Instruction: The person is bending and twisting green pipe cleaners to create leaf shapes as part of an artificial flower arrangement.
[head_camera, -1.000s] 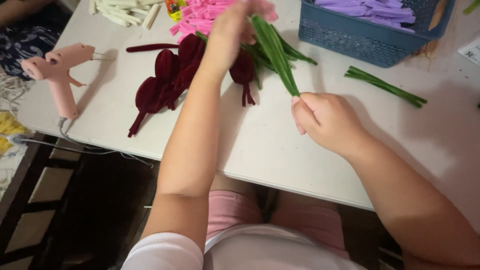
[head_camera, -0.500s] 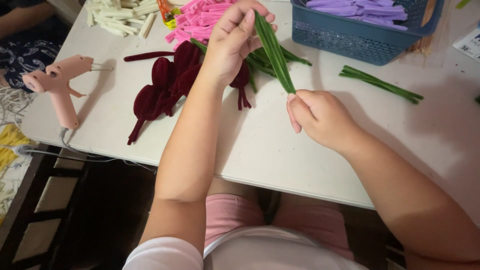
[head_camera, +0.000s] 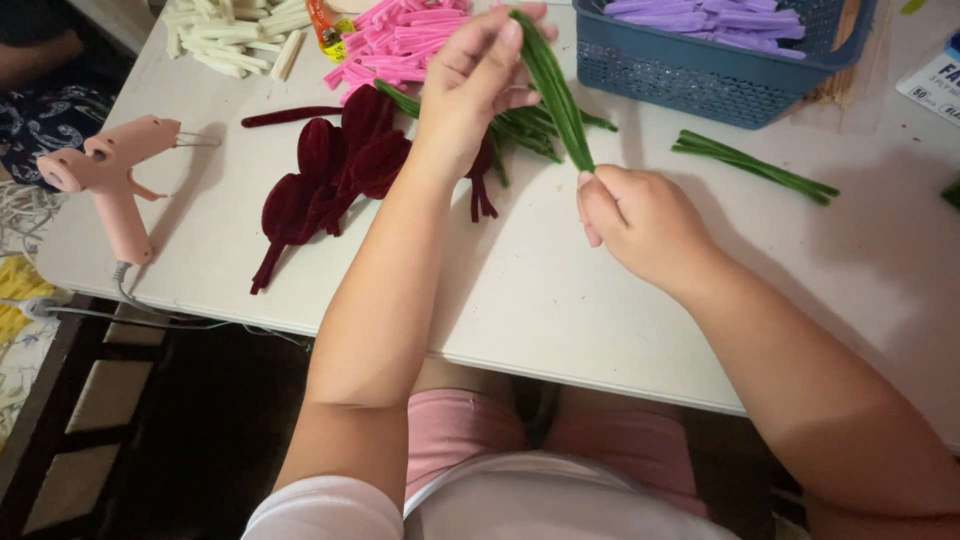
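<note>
Both hands have the green pipe-cleaner bundle (head_camera: 553, 90) in a grip above the desk (head_camera: 520, 290), upper centre of the frame: the left hand (head_camera: 470, 95) pinches its top, the right hand (head_camera: 640, 225) its lower end. It looks like straightening or twisting the stems; that calls for steady pinches. Dark red petals (head_camera: 330, 180) lie just left, the blue basket (head_camera: 700, 75) upper right, and nothing blocks them.

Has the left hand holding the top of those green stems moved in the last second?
Yes. The left hand, pinching the green stems, has drifted right, toward the blue basket, while the right hand grips their lower end.
</note>
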